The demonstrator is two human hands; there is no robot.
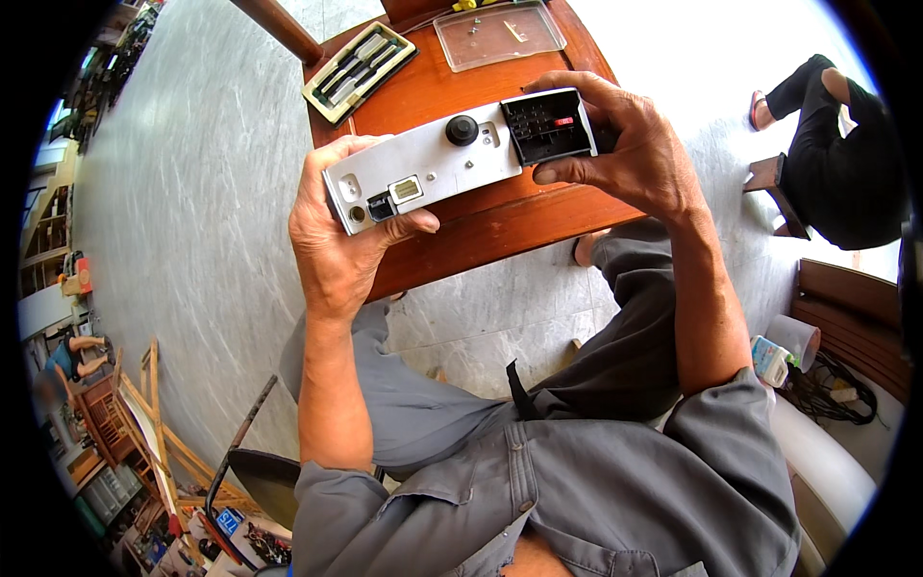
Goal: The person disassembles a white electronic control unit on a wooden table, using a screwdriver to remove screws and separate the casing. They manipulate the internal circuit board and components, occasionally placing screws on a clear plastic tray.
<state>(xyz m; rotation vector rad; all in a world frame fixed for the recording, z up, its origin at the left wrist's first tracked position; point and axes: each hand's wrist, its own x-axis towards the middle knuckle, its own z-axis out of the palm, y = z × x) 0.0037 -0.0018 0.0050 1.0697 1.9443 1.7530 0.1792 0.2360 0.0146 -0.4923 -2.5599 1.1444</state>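
A silver metal car radio (423,163) is held up above the wooden table, its back panel facing me. That panel carries a black rubber stud (461,130), a round socket, a small white connector (406,188) and a black connector block (548,127) with a red fuse (563,122). My left hand (332,231) grips the left end, thumb along the lower edge and fingers mostly hidden behind. Around the right end, beside the connector block, my right hand (639,149) is closed, with its thumb below and fingers on top.
On the reddish wooden table (423,255) lie a screwdriver set (361,72) in its case and a clear plastic tray (500,37) holding small screws. At right, a person in dark clothes (841,163) sits on a stool. A bottle (771,361) and black cables (832,389) are nearby.
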